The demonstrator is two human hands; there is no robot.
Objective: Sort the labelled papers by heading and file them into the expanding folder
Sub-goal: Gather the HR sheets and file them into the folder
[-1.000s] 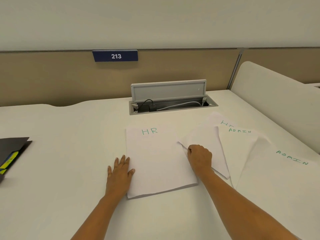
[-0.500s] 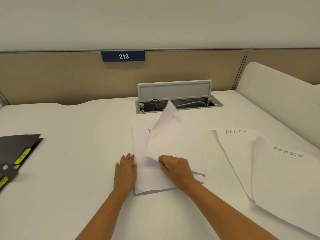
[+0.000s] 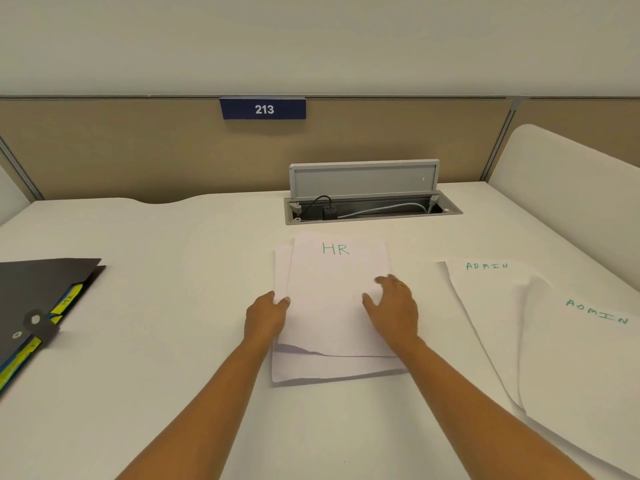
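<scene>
Two white sheets headed HR [image 3: 335, 268] lie stacked in the middle of the desk, the upper one shifted a little up and right of the lower one [image 3: 329, 370]. My left hand [image 3: 265, 317] holds the stack's left edge, thumb on the top sheet and fingers tucked at the edge. My right hand [image 3: 394, 308] rests on the right side of the top sheet, fingers loosely spread. To the right two sheets headed ADMIN [image 3: 485, 292] [image 3: 588, 358] overlap. The black expanding folder [image 3: 38, 289] lies at the left, showing yellow and blue tabs.
A grey cable box [image 3: 367, 207] with its lid raised is set into the desk just behind the HR sheets. A tan partition with a blue 213 sign [image 3: 263, 109] closes the back. A white side panel [image 3: 571, 188] stands at the right.
My right hand carried the second HR sheet from the right pile over and laid it on the first HR sheet, then let go. My left hand shifted to the stack's left edge.
</scene>
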